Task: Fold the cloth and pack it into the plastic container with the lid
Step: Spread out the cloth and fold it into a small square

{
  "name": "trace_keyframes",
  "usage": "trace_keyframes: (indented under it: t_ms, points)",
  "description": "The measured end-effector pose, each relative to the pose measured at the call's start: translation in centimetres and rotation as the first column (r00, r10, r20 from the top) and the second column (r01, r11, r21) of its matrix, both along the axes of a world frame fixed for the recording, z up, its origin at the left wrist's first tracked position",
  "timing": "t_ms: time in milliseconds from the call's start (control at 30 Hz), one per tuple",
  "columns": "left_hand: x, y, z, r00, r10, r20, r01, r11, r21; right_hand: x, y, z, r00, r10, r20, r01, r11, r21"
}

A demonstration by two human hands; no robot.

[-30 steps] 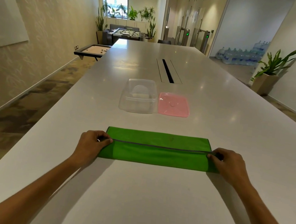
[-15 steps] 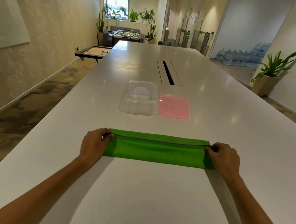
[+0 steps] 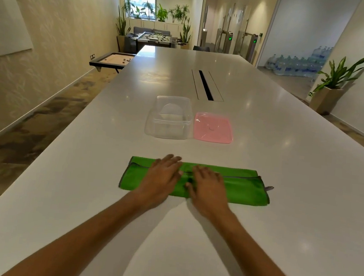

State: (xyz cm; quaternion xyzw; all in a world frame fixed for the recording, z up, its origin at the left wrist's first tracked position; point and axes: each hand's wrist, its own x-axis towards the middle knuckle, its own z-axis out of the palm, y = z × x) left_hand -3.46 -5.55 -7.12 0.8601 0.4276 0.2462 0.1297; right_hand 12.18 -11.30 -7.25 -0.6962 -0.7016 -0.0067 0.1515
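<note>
A green cloth [image 3: 244,190] with grey edging lies folded into a long narrow strip on the white table [image 3: 285,171], a small tag sticking out at its right end. My left hand [image 3: 163,177] and my right hand [image 3: 208,185] rest flat, side by side, on the middle of the strip, fingers spread, palms down. Beyond the cloth stands a clear plastic container [image 3: 169,119], open on top. Its pink lid [image 3: 213,127] lies flat on the table just right of it.
A dark cable slot [image 3: 205,85] runs along the table's middle behind the container. The table's left edge drops to the floor; a game board [image 3: 113,59] stands there. A potted plant [image 3: 332,86] is at far right.
Both hands let go of the cloth's two ends after laying the fold over, and moved inward to the middle, where they now press flat on the strip.
</note>
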Motion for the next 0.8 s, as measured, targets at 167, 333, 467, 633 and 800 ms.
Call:
trace_keyframes:
  t_ms: [167,333,467,633,800]
  points:
    - [1.2,0.9,-1.8,0.983,0.026,-0.181,-0.044,0.994,-0.1,-1.7,1.1,-1.5,0.997,0.047,0.061,-0.041,0.994,-0.105]
    - [0.5,1.5,-2.9,0.926,0.035,-0.376,-0.043,0.999,-0.012,0.5,1.3,-1.9,0.994,0.089,0.071,-0.078,0.986,-0.147]
    - [-0.3,2.1,-2.9,0.92,0.076,-0.384,-0.091,0.996,-0.02,2.6,1.4,-2.0,0.997,0.032,0.067,-0.021,0.989,-0.148]
    - [-1.2,2.4,-2.9,0.917,0.102,-0.385,-0.134,0.989,-0.056,5.6,0.7,-2.1,0.995,-0.063,0.079,0.075,0.984,-0.163]
    - [-2.8,3.1,-2.7,0.911,0.157,-0.381,-0.19,0.981,-0.049,8.0,0.4,-2.1,0.984,-0.155,0.087,0.168,0.972,-0.162]
